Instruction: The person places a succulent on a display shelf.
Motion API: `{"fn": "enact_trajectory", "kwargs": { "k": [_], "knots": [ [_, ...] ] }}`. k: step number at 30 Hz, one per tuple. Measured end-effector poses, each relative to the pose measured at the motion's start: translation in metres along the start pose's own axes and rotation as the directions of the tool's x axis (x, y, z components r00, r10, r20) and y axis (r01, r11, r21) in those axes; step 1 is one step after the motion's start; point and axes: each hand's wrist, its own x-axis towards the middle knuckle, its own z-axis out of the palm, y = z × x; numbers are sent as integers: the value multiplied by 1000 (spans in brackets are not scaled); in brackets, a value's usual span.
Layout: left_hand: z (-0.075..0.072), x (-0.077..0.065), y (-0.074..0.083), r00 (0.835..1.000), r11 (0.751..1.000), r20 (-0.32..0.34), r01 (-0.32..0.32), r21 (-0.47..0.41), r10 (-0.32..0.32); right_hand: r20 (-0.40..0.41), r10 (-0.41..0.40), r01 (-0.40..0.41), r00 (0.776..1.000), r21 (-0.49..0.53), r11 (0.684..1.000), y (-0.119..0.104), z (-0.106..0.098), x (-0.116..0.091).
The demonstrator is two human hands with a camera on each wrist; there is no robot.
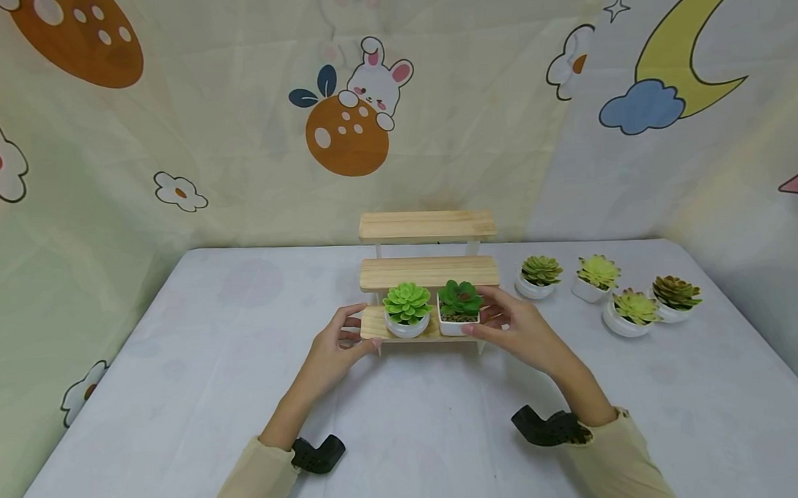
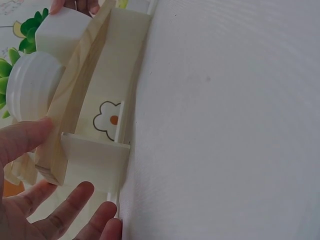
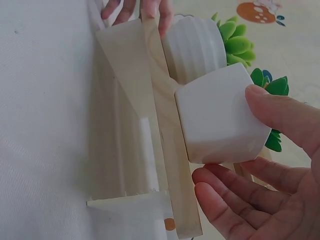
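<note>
A three-step wooden plant stand [image 1: 430, 273] stands at the table's far side. My left hand [image 1: 337, 340] holds the left end of its lowest step, thumb [image 2: 25, 137] on the plank and index fingertip at its end, other fingers spread. My right hand [image 1: 515, 327] grips a dark green succulent in a square white pot [image 1: 460, 308] at the right of that step. The thumb presses the pot's front wall [image 3: 215, 120] and the fingers curl behind it. Beside it on the step sits a bright green succulent in a round ribbed white pot [image 1: 407, 309].
To the right of the stand, several more potted succulents rest on the white-covered table [image 1: 247, 430]: an olive-green one [image 1: 538, 276], a yellow-green one [image 1: 596, 277], a red-tipped one [image 1: 631, 313] and a brownish one [image 1: 675, 298]. A printed cloth [image 1: 256, 122] hangs behind.
</note>
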Motion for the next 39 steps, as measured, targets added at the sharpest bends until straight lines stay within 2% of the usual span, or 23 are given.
{"fn": "enact_trajectory", "kwargs": {
  "k": [39],
  "knots": [
    [1, 1, 1, 1000, 1000, 2, 25, 6, -25, 16, -29, 30, 999, -4, 1000, 0, 0, -1]
  ]
}}
